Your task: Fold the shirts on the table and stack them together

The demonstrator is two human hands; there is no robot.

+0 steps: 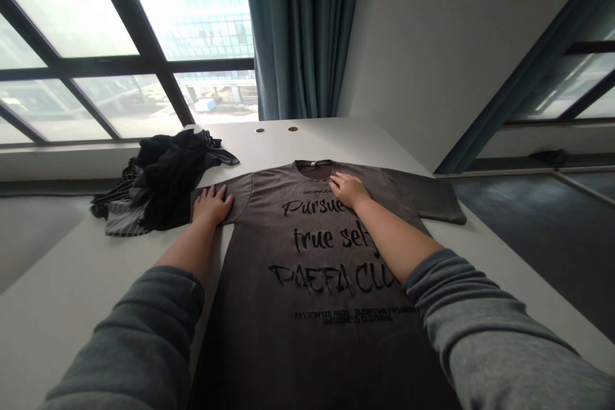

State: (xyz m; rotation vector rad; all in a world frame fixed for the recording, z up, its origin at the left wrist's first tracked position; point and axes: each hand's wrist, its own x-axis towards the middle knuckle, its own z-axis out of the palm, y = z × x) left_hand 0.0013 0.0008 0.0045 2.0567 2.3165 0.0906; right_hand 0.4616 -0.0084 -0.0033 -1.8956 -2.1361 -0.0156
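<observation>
A dark grey-brown T-shirt with black lettering lies spread out, front side up, its neckline pointing away from me. My left hand rests flat on the shirt's left sleeve, fingers spread. Just below the collar, my right hand lies on the upper chest with its fingers stretched out, covering part of the print. Neither hand grips the cloth. The right-hand sleeve extends flat toward the table's right side. The shirt's lower end runs out of view at the bottom.
The white table carries a heap of black and striped clothes at its left, touching the left sleeve. Two round holes pierce the far end of the tabletop. Beyond stand a window, a blue-grey curtain and a pale wall.
</observation>
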